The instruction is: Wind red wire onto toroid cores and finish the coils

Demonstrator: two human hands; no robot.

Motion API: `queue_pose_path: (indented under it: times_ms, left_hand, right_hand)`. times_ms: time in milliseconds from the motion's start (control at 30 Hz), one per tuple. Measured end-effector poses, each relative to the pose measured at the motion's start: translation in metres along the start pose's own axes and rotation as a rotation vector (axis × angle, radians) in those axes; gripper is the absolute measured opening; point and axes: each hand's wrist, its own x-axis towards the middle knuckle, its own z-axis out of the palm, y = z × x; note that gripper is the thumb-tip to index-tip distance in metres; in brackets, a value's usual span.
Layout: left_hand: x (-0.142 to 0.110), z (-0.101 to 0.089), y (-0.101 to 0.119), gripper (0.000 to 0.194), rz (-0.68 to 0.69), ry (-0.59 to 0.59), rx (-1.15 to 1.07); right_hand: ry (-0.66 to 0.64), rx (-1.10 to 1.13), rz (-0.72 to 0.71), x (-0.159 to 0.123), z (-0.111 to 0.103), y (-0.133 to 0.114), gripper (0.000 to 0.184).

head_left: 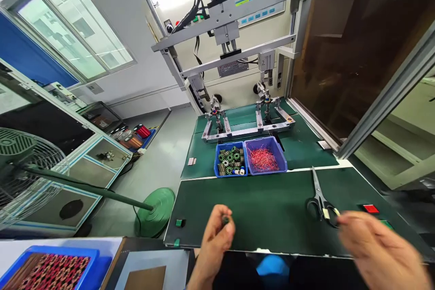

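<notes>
My left hand [215, 239] is closed near the front edge of the green mat [265, 208], pinching a small dark part [225, 220] between thumb and fingers. My right hand [377, 247] is smeared by motion at the lower right, its fingertips close to the handles of a pair of scissors [321, 199] lying on the mat. Whether the right hand touches the scissors I cannot tell.
Two blue bins stand at the mat's far edge: one [230, 159] with dark wound parts, one [265, 156] with red wire scraps. Behind them is a machine with two fixtures [248, 120]. A red button [370, 209] sits at right. A fan [30, 172] and another blue bin [50, 269] stand left.
</notes>
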Motion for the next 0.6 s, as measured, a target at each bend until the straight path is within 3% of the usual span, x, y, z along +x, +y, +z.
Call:
queue_pose_path:
  times_ms: [100, 233, 367, 600]
  left_hand:
    - [-0.004, 0.035, -0.001, 0.039, 0.000, -0.273, -0.096]
    - [-0.008, 0.042, -0.002, 0.036, 0.018, -0.336, -0.105]
    - [-0.011, 0.039, -0.008, 0.041, 0.056, -0.309, -0.045]
    - [-0.014, 0.038, -0.013, 0.037, 0.091, -0.252, 0.080]
  right_hand:
    - [-0.203, -0.109, -0.025, -0.010, 0.048, -0.013, 0.031]
    - [-0.415, -0.186, -0.103, -0.014, 0.086, -0.029, 0.028]
    - [-0.484, -0.198, -0.161, -0.017, 0.094, -0.034, 0.026]
    - [-0.466, -0.212, -0.273, -0.020, 0.099, -0.039, 0.015]
